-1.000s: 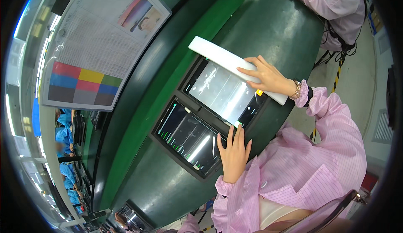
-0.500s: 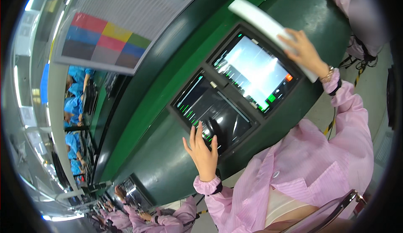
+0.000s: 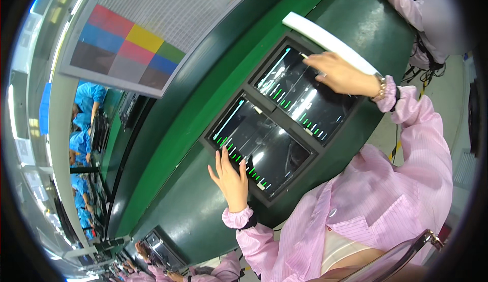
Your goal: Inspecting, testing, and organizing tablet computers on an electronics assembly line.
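Observation:
A dark frame (image 3: 276,115) on the green table holds two flat glossy panels side by side. My left hand (image 3: 231,181) has its fingers spread over the lower left edge of the near left panel (image 3: 277,144), close to its row of green and white marks. Over the far right panel (image 3: 290,83) reaches my right hand (image 3: 345,74). Its fingers are stretched out near a small pale tab (image 3: 305,56), with the thumb apart from them; whether the fingertips touch the glass I cannot tell. A long white strip (image 3: 330,40) lies just beyond the frame, passing behind my right hand.
A sheet with coloured blocks (image 3: 127,43) hangs at the upper left. Another framed panel (image 3: 165,249) sits at the table's lower left. People in pink sleeves (image 3: 401,7) are at the upper right and lower left; people in blue (image 3: 81,144) work at the far left.
My right hand has come off the white strip and moved over the far right panel, which has turned from bright to dark. My left hand has shifted slightly left along its panel.

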`<state>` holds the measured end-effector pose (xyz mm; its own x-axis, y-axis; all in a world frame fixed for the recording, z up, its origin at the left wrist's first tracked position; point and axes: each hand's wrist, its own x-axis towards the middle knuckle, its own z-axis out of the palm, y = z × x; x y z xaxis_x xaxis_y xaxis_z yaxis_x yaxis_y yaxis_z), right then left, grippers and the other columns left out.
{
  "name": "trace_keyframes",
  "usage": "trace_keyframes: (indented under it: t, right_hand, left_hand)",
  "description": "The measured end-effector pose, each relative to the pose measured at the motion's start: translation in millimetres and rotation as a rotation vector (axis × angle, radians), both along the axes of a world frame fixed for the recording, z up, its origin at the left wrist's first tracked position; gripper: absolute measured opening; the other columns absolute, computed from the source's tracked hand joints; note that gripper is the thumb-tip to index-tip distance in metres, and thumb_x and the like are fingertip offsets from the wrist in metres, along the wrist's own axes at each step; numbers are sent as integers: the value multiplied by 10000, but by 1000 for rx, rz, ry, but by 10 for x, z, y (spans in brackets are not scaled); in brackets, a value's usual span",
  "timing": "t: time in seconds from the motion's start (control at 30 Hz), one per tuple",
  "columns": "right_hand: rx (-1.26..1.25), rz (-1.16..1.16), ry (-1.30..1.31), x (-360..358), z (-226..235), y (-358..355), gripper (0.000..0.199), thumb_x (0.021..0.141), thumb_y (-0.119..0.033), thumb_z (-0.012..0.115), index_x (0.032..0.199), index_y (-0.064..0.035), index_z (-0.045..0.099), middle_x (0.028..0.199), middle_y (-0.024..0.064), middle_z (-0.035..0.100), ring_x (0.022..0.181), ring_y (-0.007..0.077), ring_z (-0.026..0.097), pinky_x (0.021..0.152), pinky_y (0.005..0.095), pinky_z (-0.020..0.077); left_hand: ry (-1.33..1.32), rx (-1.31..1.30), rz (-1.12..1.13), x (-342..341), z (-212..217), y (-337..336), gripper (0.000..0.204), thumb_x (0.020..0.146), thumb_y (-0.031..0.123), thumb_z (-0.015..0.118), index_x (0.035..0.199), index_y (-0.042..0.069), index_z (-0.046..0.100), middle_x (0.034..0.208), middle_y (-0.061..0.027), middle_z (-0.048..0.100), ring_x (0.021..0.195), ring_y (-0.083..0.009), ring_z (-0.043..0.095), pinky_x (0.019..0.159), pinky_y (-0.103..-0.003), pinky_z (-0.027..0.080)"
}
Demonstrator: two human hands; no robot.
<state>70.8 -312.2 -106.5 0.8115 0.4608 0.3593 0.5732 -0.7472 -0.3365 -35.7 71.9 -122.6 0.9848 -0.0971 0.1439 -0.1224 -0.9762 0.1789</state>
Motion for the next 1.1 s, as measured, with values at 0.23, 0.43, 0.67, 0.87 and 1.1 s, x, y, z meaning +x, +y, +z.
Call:
trace_keyframes:
  t: [0.23, 0.43, 0.67, 0.87, 1.1]
  right_hand:
    - [-135, 242, 19, 172, -143, 535, 423, 889, -186, 525, 1217, 70, 452, 1255, 206, 490, 1215, 262, 447, 1046, 456, 284]
    - [-13, 232, 177, -10, -104, 741, 444, 867, -208, 579, 1218, 37, 459, 1214, 178, 524, 1185, 297, 455, 1028, 422, 318]
    - [-50, 263, -63, -433, -184, 1194, 447, 893, -284, 542, 1147, 80, 498, 1170, 210, 545, 1141, 281, 504, 1001, 400, 351]
    - [18, 227, 119, -735, -351, 1335, 535, 909, -305, 515, 1202, 132, 419, 1153, 253, 518, 1146, 341, 471, 1033, 438, 294]
    - [448, -39, 570, -779, -373, 1535, 596, 904, -330, 516, 1308, 76, 355, 1219, 235, 474, 1210, 332, 427, 1104, 426, 223]
  left_hand:
    - [60, -73, 64, -290, 118, 24, 592, 864, 216, 573, 1356, 6, 320, 1430, -61, 359, 1344, -260, 275, 1100, -492, 132]
    - [104, -457, 128, -665, 9, 30, 721, 863, 223, 562, 1412, -37, 174, 1466, -188, 238, 1363, -335, 210, 1109, -475, 118]
    - [217, -828, 99, -1004, -163, -190, 791, 861, 99, 483, 1419, -50, -57, 1492, -264, 10, 1397, -358, 40, 1123, -383, 76]
    - [198, -936, 86, -1121, -235, -234, 803, 874, 147, 472, 1410, -63, -88, 1485, -277, -13, 1391, -380, 25, 1121, -401, 67]
    - [155, -865, 21, -1182, -298, -259, 732, 870, 67, 392, 1412, -54, -85, 1467, -297, -5, 1376, -406, 61, 1115, -407, 87]
